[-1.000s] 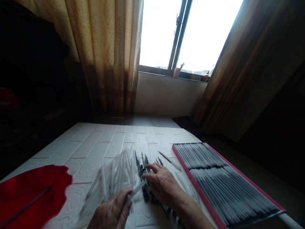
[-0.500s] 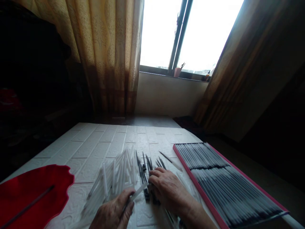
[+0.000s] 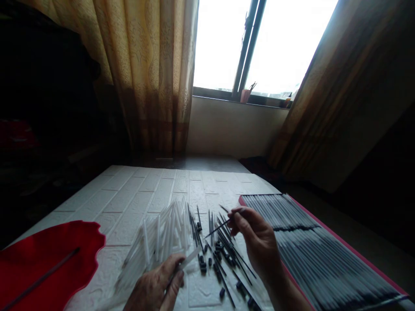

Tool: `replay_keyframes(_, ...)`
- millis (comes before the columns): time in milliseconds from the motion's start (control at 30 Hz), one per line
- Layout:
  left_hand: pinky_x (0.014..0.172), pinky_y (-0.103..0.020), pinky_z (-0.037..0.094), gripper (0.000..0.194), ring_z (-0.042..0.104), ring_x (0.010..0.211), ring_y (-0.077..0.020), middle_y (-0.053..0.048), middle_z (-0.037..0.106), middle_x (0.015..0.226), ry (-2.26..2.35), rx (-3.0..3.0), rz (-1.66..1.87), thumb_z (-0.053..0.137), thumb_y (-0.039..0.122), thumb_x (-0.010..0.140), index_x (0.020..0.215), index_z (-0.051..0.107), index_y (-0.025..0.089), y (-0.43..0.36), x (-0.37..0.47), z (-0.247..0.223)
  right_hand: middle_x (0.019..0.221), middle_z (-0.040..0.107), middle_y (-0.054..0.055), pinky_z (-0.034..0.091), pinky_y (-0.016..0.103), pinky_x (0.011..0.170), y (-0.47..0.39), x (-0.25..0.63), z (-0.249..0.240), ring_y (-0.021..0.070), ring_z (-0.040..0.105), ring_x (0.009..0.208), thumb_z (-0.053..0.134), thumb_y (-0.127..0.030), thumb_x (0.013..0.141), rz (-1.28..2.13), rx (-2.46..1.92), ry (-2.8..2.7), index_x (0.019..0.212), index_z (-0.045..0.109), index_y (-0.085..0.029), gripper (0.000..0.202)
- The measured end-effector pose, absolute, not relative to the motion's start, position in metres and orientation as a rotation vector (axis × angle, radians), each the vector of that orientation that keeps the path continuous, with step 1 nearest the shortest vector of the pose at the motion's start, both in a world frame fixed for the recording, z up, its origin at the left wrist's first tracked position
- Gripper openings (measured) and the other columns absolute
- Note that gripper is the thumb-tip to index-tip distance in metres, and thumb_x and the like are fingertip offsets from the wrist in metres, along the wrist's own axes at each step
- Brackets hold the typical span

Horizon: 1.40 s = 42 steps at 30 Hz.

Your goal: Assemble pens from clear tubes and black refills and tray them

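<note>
My left hand [image 3: 155,283] is closed around a translucent white pen tube [image 3: 192,257], which points up and to the right between thumb and fingers. Raised above the table, my right hand [image 3: 256,235] pinches a thin dark pen refill [image 3: 216,229]; its pointed end slants down to the left, apart from the tube. Under and beside that hand lie loose dark refills [image 3: 231,245] and small black plugs [image 3: 222,293]. A heap of white tubes [image 3: 165,231] lies just beyond my left hand.
At right stands a pink-rimmed tray [image 3: 241,201] with two rows of filled tubes [image 3: 324,259]. A red scalloped dish [image 3: 74,270] at left bears one thin dark stick [image 3: 45,276]. The white brick-patterned table [image 3: 155,177] reaches toward the window wall.
My right hand has lifted off the dark parts and moved right, now with a refill in its fingers. My left hand still grips the tube, almost unmoved.
</note>
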<state>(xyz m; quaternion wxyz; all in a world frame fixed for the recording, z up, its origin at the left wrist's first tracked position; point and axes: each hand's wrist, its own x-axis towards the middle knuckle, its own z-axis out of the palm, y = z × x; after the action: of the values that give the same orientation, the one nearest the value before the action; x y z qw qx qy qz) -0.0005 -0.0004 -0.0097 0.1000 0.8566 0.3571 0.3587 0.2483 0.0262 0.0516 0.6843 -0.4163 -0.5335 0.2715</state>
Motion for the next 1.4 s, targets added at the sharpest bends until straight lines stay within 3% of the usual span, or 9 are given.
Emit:
replay_keyframes(133, 0.063, -0.016, 0.057, 0.025, 0.076, 0.064, -0.0131, 0.005, 0.075, 0.081, 1.068, 2.52, 1.054, 0.025, 0.04, 0.109, 0.129, 0.038, 0.031, 0.001, -0.001, -0.01, 0.075, 0.072, 0.002, 0.053, 0.02, 0.05, 0.028, 0.248, 0.053, 0.012, 0.065, 0.057, 0.08, -0.041, 0.077, 0.893, -0.834, -0.97, 0.084, 0.073, -0.019, 0.024)
replay_keyframes(600, 0.059, -0.015, 0.055, 0.026, 0.074, 0.06, -0.0122, 0.005, 0.072, 0.075, 1.01, 2.506, 1.051, 0.024, 0.04, 0.109, 0.129, 0.037, 0.031, 0.003, 0.0, -0.007, 0.075, 0.072, 0.0, 0.052, 0.019, 0.049, 0.025, 0.233, 0.051, 0.0108, 0.065, 0.055, 0.084, -0.042, 0.072, 1.045, -0.837, -0.926, 0.087, 0.069, -0.02, 0.031)
replay_keyframes(733, 0.058, -0.015, 0.054, 0.022, 0.073, 0.06, -0.0123, 0.005, 0.072, 0.076, 0.974, 2.466, 1.023, 0.028, 0.039, 0.108, 0.124, 0.042, 0.031, 0.002, 0.0, -0.002, 0.076, 0.074, -0.001, 0.053, 0.021, 0.052, 0.023, 0.226, 0.048, 0.0124, 0.066, 0.058, 0.082, -0.037, 0.075, 1.014, -0.844, -1.035, 0.101, 0.066, -0.023, 0.034)
replay_keyframes(833, 0.057, -0.015, 0.054, 0.021, 0.074, 0.062, -0.0125, 0.005, 0.072, 0.076, 0.998, 2.395, 1.016, 0.03, 0.039, 0.108, 0.118, 0.046, 0.031, 0.0, 0.002, 0.002, 0.082, 0.076, 0.005, 0.055, 0.026, 0.059, 0.021, 0.223, 0.044, 0.0169, 0.07, 0.069, 0.075, -0.039, 0.082, 1.029, -0.919, -1.248, 0.099, 0.072, -0.021, 0.025)
replay_keyframes(1033, 0.058, -0.016, 0.054, 0.022, 0.073, 0.062, -0.0122, 0.006, 0.073, 0.08, 1.007, 2.401, 1.055, 0.03, 0.04, 0.108, 0.124, 0.043, 0.033, 0.001, 0.001, -0.003, 0.092, 0.078, 0.009, 0.054, 0.031, 0.07, 0.026, 0.233, 0.038, 0.0205, 0.07, 0.079, 0.056, -0.039, 0.093, 0.874, -1.174, -1.642, 0.107, 0.075, -0.017, 0.032)
replay_keyframes(1167, 0.055, -0.016, 0.053, 0.023, 0.07, 0.053, -0.0105, 0.006, 0.074, 0.081, 1.012, 2.363, 1.044, 0.03, 0.041, 0.108, 0.126, 0.043, 0.033, 0.002, 0.001, -0.006, 0.082, 0.075, 0.006, 0.05, 0.029, 0.071, 0.03, 0.238, 0.037, 0.0194, 0.068, 0.077, 0.054, -0.027, 0.092, 0.713, -1.28, -1.887, 0.091, 0.078, -0.017, 0.025)
replay_keyframes(1400, 0.055, -0.017, 0.052, 0.023, 0.066, 0.053, -0.0103, 0.008, 0.069, 0.076, 1.026, 2.076, 1.163, 0.03, 0.047, 0.108, 0.114, 0.045, 0.032, -0.006, 0.011, 0.005, 0.091, 0.073, 0.004, 0.046, 0.023, 0.072, 0.03, 0.24, 0.033, 0.0164, 0.068, 0.081, 0.058, -0.013, 0.089, 0.419, -1.527, -2.213, 0.097, 0.078, -0.024, 0.025)
